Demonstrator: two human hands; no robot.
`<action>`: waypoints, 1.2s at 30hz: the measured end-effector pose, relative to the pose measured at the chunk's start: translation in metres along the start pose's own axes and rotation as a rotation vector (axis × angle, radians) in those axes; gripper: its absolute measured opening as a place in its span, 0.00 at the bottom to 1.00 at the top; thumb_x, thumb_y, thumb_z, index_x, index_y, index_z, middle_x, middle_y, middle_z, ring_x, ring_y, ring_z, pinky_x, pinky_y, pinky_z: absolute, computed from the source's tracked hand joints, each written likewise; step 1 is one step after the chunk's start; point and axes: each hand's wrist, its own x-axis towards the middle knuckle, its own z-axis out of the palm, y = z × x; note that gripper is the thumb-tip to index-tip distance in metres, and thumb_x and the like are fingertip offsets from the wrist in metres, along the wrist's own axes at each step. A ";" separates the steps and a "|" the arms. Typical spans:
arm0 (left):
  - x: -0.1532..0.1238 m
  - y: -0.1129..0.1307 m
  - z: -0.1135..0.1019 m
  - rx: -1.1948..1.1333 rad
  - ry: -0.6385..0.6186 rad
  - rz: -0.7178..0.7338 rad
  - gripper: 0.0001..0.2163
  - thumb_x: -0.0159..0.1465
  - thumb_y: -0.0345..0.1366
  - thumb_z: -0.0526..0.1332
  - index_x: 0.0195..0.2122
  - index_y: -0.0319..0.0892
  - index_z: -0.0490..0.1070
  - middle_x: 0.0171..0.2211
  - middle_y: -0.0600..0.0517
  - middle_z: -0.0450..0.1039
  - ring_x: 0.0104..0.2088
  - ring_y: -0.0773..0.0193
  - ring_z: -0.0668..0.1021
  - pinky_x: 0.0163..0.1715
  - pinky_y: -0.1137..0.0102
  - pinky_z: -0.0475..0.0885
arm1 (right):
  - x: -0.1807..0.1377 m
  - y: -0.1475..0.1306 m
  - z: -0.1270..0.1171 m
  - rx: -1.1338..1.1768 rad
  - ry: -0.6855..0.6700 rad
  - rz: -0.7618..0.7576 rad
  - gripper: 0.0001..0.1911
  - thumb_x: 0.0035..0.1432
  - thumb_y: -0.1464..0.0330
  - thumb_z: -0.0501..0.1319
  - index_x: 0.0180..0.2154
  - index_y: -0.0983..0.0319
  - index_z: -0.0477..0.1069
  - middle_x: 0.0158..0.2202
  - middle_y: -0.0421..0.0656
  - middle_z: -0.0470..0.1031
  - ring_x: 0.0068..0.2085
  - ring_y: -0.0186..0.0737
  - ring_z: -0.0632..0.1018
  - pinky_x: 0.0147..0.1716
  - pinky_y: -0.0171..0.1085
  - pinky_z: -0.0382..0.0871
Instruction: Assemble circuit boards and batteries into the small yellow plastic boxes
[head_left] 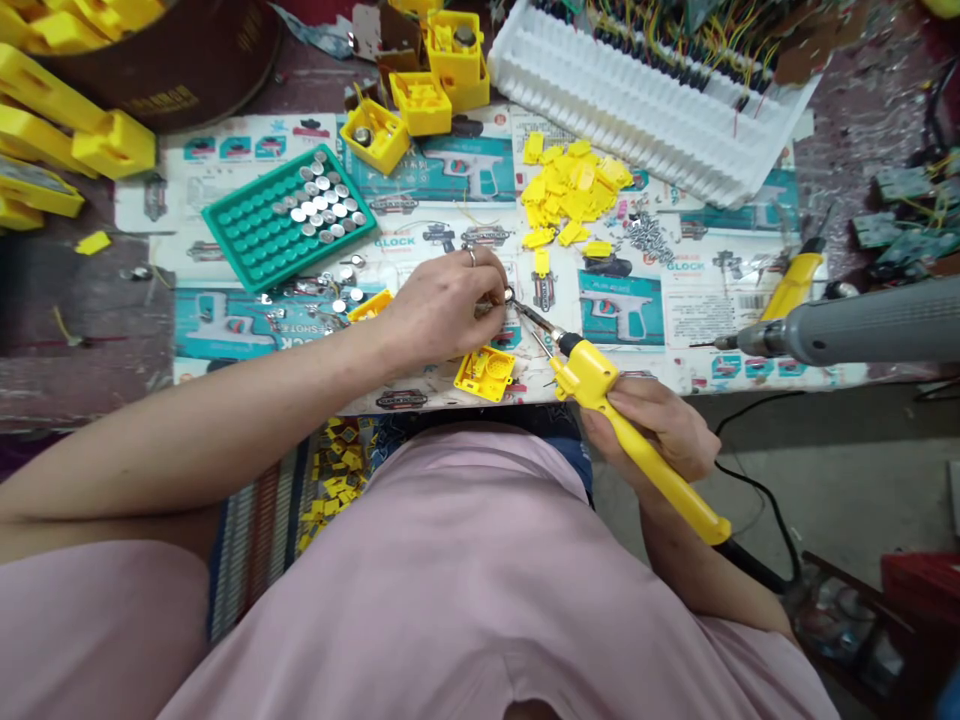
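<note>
My left hand (448, 305) rests on the printed table cover and pinches a small round metal piece (508, 295) between its fingertips. My right hand (660, 430) grips the yellow soldering iron (637, 440) by its handle. The iron's metal tip (534, 320) points up-left and reaches the piece held by my left hand. A small open yellow plastic case (485, 373) lies just below my left hand. Another yellow part (370, 305) peeks out at my left wrist.
A green tray (247, 235) with several silver button cells sits at the left. Loose cells (337, 290) lie beneath it. A pile of small yellow parts (570, 190), screws (649, 235), yellow boxes (420, 100), a white rack (645, 105) and a grey electric screwdriver (847, 330) surround the work spot.
</note>
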 end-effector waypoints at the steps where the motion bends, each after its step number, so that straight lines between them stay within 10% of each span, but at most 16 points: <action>1: 0.000 0.000 0.000 0.004 0.002 0.002 0.09 0.62 0.35 0.56 0.33 0.39 0.76 0.41 0.47 0.80 0.37 0.61 0.79 0.41 0.66 0.74 | 0.000 0.000 0.001 0.004 -0.003 0.004 0.17 0.49 0.75 0.72 0.41 0.59 0.73 0.34 0.42 0.82 0.33 0.37 0.82 0.32 0.34 0.80; 17: 0.000 0.000 0.005 0.068 0.025 0.005 0.10 0.63 0.34 0.55 0.34 0.39 0.76 0.41 0.48 0.79 0.38 0.60 0.80 0.41 0.66 0.74 | 0.015 -0.010 -0.008 -0.332 -0.205 -0.239 0.11 0.59 0.69 0.67 0.42 0.59 0.67 0.32 0.39 0.80 0.32 0.31 0.81 0.34 0.29 0.76; 36: -0.001 0.005 -0.011 0.033 -0.099 -0.018 0.13 0.63 0.38 0.55 0.42 0.37 0.75 0.45 0.44 0.77 0.45 0.55 0.79 0.48 0.62 0.73 | 0.006 -0.005 -0.012 -0.279 0.064 -0.040 0.25 0.58 0.59 0.69 0.55 0.58 0.70 0.37 0.42 0.83 0.34 0.41 0.83 0.34 0.36 0.80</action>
